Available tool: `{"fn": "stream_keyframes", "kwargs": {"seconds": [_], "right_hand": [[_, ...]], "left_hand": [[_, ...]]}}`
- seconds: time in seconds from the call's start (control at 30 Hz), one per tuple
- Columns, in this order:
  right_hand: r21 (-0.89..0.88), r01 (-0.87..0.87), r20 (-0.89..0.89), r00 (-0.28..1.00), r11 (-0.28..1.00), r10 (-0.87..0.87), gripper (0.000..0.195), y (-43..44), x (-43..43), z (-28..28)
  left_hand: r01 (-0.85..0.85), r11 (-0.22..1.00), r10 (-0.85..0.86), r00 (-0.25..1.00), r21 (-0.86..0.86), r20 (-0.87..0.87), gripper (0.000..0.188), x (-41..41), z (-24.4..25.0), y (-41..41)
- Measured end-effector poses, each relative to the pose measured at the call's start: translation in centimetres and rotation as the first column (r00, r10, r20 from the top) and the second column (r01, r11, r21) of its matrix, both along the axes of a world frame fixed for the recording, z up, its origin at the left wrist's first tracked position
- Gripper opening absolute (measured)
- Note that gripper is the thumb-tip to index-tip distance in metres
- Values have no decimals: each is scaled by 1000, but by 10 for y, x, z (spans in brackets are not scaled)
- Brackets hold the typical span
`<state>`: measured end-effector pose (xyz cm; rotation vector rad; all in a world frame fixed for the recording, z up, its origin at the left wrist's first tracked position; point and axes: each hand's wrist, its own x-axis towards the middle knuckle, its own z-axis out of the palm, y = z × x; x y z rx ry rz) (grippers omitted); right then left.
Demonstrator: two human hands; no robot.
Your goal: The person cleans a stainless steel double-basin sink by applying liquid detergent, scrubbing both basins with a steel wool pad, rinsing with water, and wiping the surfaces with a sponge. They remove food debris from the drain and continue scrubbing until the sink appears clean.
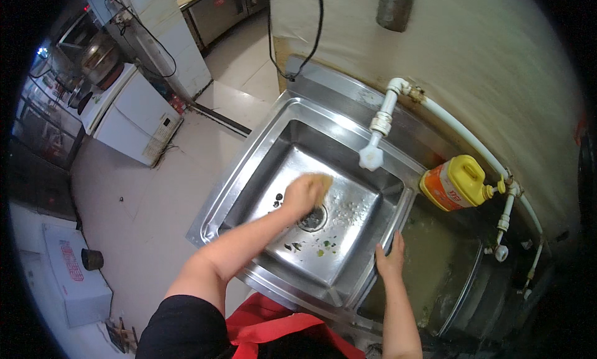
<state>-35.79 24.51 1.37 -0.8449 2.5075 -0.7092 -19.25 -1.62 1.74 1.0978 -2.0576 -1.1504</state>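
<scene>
In my left hand (pixel 302 194) is a yellowish cleaning pad (pixel 325 187), blurred, so I cannot tell whether it is a sponge or a cloth. This hand is over the stainless steel sink basin (pixel 298 167), just above the round drain (pixel 313 219). Green leaf scraps (pixel 326 243) and dark bits (pixel 278 198) lie on the wet basin floor. My right hand (pixel 391 258) rests with thumb and fingers apart at the divider (pixel 402 214) between the two basins. Nothing is held in it.
Cloudy water fills the second basin (pixel 424 261). Beside the wall stands a yellow pump jug (pixel 454 184) with a printed label. A white plastic tap (pixel 373 156) reaches over the first basin. Leftward are a white chest freezer (pixel 135 116) and a box (pixel 77 265) on the floor.
</scene>
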Motion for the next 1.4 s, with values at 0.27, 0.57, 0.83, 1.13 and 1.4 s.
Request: {"fn": "stream_keyframes", "kwargs": {"seconds": [0.27,0.57,0.83,1.13,1.4], "right_hand": [[45,141,-164,978,989,-132,75,-15,20,-21],[20,127,-190,974,992,-121,73,-17,22,-19],[-14,131,-185,974,991,-131,69,-23,22,-15],[-28,115,-202,972,993,-119,70,-17,18,-22],[-43,106,-209,971,993,-113,70,-16,18,-26]], "left_hand": [[-256,889,340,924,-380,173,24,-26,46,-190],[-2,679,337,889,-734,309,44,-65,-38,-244],[260,842,-31,898,-472,439,51,-4,-11,-229],[281,863,-31,859,-420,510,56,180,-10,-87],[219,921,44,764,-323,643,50,302,14,45]]}}
